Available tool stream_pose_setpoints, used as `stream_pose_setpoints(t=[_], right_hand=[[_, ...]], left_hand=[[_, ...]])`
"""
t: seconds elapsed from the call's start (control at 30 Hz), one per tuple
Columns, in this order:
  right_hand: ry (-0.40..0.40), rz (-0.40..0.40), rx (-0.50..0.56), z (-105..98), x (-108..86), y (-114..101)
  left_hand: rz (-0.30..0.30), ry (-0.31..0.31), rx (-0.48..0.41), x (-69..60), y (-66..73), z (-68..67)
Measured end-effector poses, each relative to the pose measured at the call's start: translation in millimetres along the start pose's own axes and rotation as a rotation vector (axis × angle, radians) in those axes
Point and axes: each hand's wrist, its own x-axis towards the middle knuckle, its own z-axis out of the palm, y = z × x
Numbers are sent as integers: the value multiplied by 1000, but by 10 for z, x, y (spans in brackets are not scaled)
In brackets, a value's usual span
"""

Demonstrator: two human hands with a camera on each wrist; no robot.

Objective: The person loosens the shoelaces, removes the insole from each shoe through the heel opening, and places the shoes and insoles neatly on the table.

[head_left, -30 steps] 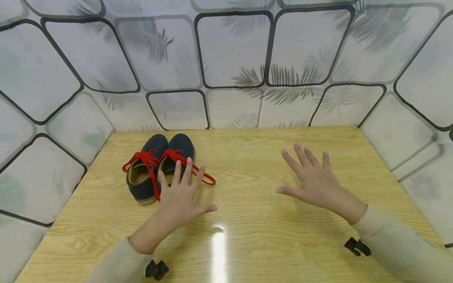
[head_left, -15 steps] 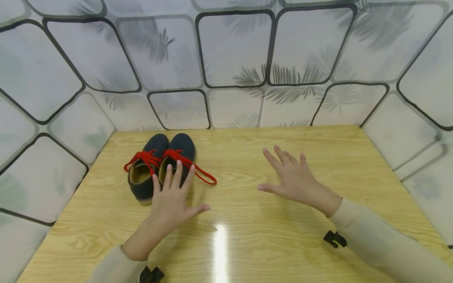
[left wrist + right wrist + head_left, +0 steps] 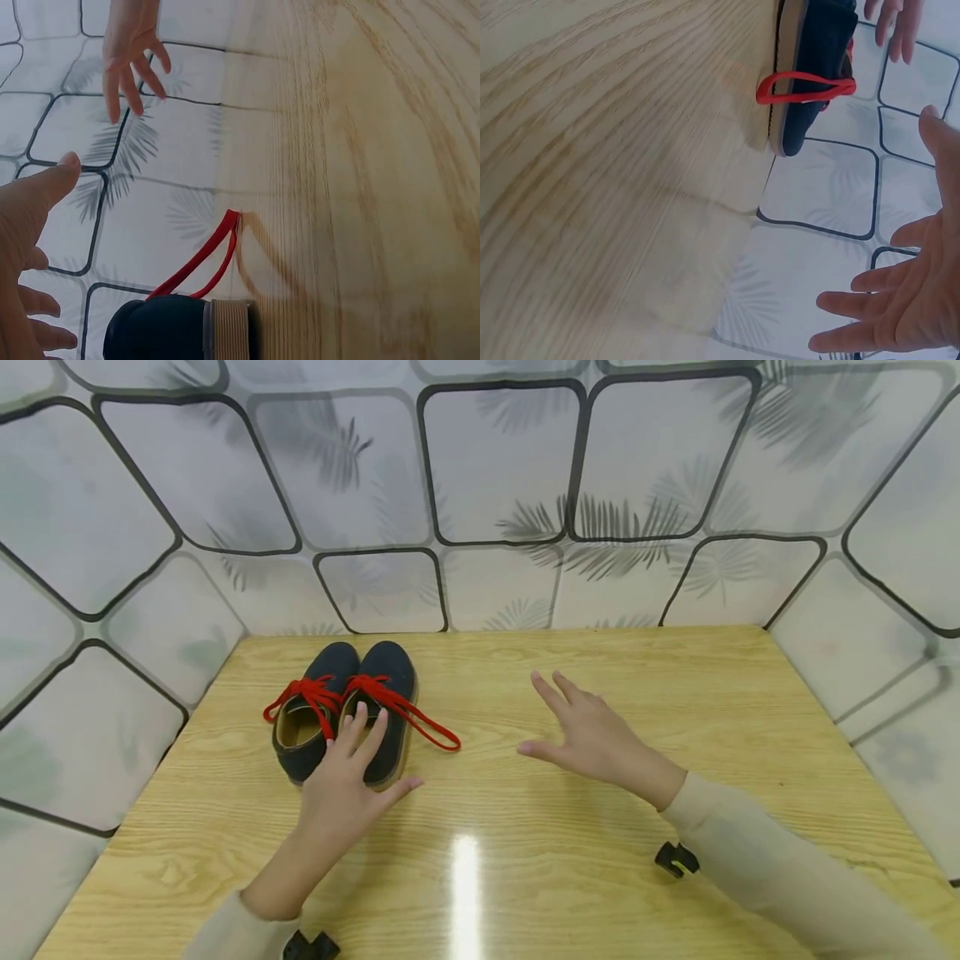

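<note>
Tabletop (image 3: 465, 777) stretches from navy shoes (image 3: 393, 670) to its right edge (image 3: 838, 743), left hand (image 3: 337, 789) and right hand (image 3: 592, 739) hovering, fingers (image 3: 551, 695) apart.

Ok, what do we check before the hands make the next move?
1. Left hand free: ok, holding nothing.
2. Right hand free: ok, holding nothing.
3. Navy lace-up shoes soles-down on the wooden table: ok.
4. Red lace loop tucked in: not ok, it sticks out sideways.
5. Shoe on the right empty inside: cannot tell, the left hand hides part of it.
</note>
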Motion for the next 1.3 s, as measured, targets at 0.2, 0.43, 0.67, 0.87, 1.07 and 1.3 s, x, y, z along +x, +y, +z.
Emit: stream_pose_setpoints(t=[0.2,0.43,0.67,0.87,1.07,1.3], right_hand=[[-14,-17,125,60,93,-100],[18,36,375,169,199,-173],[-4,135,727,282,328,-254],[-63,231,992,401,467,-342],[-110,356,1191,479,556,-500],[-174,467,1409,535,658,-658]], left_hand=[[-70,42,-102,-56,-49,-45],[-344,75,-462,-139,-76,-96],[-559,203,-738,-171,-116,-112],[-841,250,-1003,-104,-158,-170],[-1066,274,-1218,-68,-241,-272],[-1182,199,-1609,-145,-381,-304]])
